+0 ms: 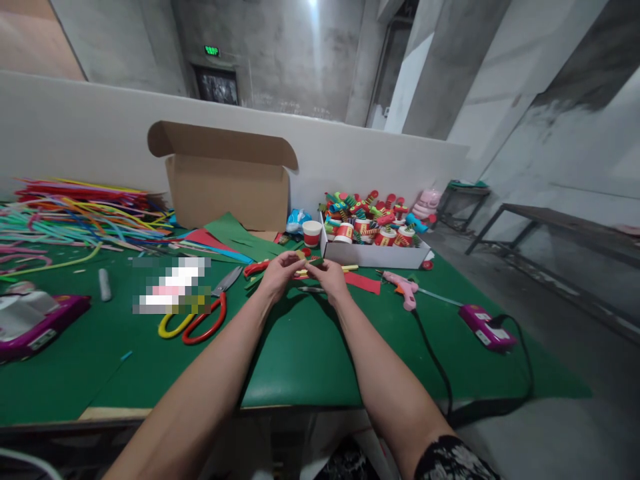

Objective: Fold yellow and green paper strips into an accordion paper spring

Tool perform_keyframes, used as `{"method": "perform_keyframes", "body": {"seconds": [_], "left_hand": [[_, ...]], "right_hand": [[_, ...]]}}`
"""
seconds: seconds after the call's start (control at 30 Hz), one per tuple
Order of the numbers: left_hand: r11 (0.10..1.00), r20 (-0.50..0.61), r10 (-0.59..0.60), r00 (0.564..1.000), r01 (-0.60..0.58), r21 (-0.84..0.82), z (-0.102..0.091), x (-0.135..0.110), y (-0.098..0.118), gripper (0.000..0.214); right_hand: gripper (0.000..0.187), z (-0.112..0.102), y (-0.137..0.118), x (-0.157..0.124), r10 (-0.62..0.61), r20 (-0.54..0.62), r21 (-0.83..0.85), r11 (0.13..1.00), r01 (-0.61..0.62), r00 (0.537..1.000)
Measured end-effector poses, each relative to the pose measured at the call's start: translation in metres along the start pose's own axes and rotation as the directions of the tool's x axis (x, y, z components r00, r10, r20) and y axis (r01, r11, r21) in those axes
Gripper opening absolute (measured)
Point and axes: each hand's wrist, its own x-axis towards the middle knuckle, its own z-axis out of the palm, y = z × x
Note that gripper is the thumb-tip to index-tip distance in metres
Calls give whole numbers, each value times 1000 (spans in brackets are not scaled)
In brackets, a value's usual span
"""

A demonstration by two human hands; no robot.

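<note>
Both hands meet above the middle of the green-covered table. A small dark green strip [316,262], paper or felt, is pinched by my right hand [330,279]. My left hand [281,275] is closed at the strip's other end, fingertips together on a small yellowish bit whose kind I cannot make out. Beneath and behind the hands lie yellow strips and a red strip [364,283]. A red-handled tool [256,268] is partly hidden by my left hand. Just beyond the fingers stands a red and white paper cup [313,233].
Scissors [220,303] with yellow and red handles lie to the left. A pink glue gun [400,287], its cord and a purple power strip [486,328] lie right. Behind are a white box [375,255] of cup figures, a cardboard box [227,193] and pipe cleaners [85,220].
</note>
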Motion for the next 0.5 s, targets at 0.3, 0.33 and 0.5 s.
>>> {"method": "perform_keyframes", "body": {"seconds": [0.3,0.33,0.5], "left_hand": [[998,-287,22,958,-39,-55,-14,9,0,33],[999,-253,11,967,-23,-46,-14,8,1,31],[998,16,-62,998,62,-8,-5,2,0,38]], "right_hand": [[30,-1,3,3,30,-19,26,999,-30,999],[32,-1,3,3,52,-13,65,997,-51,999],[36,1,0,0,44,38,96,994,-47,998]]}}
